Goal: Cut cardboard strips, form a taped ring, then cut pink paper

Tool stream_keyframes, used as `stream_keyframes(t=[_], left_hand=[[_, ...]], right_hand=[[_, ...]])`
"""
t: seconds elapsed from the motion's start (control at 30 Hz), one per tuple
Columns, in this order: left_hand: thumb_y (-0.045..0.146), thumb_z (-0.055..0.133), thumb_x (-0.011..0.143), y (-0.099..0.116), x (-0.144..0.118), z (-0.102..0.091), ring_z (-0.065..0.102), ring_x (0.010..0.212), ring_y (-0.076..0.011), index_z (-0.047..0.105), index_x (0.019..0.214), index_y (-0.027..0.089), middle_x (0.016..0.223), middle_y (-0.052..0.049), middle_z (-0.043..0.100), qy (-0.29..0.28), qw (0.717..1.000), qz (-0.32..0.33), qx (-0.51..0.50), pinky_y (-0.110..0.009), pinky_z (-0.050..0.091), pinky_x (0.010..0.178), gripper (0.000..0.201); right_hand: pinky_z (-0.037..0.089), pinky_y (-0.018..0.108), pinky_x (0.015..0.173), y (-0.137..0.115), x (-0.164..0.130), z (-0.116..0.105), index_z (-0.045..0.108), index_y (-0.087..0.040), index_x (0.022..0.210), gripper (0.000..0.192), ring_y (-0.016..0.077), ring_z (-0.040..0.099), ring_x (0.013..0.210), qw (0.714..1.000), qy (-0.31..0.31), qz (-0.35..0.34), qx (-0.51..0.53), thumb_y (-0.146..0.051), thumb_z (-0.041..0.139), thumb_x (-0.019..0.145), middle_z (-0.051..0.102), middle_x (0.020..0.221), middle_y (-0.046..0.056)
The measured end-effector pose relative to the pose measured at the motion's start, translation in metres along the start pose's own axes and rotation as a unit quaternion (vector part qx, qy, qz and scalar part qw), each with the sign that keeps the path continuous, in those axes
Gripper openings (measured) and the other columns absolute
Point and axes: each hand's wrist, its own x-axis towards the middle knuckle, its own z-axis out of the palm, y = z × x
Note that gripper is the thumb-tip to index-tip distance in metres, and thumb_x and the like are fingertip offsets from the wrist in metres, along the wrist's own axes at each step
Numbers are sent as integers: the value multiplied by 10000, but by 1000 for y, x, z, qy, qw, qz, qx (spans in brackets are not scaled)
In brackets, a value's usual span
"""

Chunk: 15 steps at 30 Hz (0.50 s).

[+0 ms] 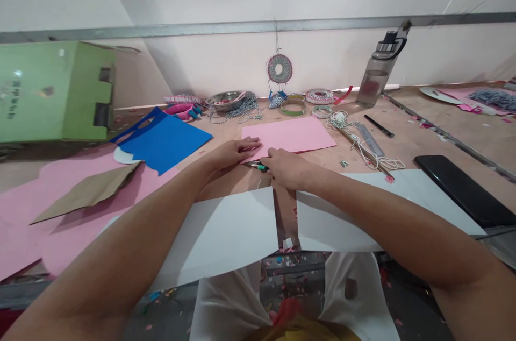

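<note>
My left hand (234,151) lies flat with its fingers on the near left corner of a pink paper sheet (296,134). My right hand (287,168) rests just beside it, closed around a small green-tipped tool (258,165) whose end sticks out to the left. I cannot tell what kind of tool it is. Two white sheets (226,233) (338,220) lie under my forearms at the table's near edge.
A blue paper bag shape (163,139), brown card (91,190) and a big pink sheet (24,228) lie left. A green box (52,91) stands far left. Tape rolls (293,107), string (358,142), ruler (370,139), pen (379,126), bottle (379,69) and black tablet (463,187) are right.
</note>
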Motion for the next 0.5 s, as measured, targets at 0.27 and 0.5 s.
stream_keyframes(t=[0.27,0.5], left_hand=[[630,503,819,1,3,-3,327,1418,-241,565,1354,264,1482,15,430,-11,1000,-3,-12,-333,235,1182,652],[684,467,834,9,-7,4,389,1384,-249,621,1296,247,1448,-27,490,52,998,9,-41,-348,315,1148,655]], right_hand=[[418,315,638,2,-3,-2,600,-175,1181,312,241,580,862,999,-4,-39,14,-215,422,928,588,1066,137],[406,299,686,11,-25,-9,521,-265,1338,431,231,575,895,997,2,-9,78,-249,478,909,587,1065,100]])
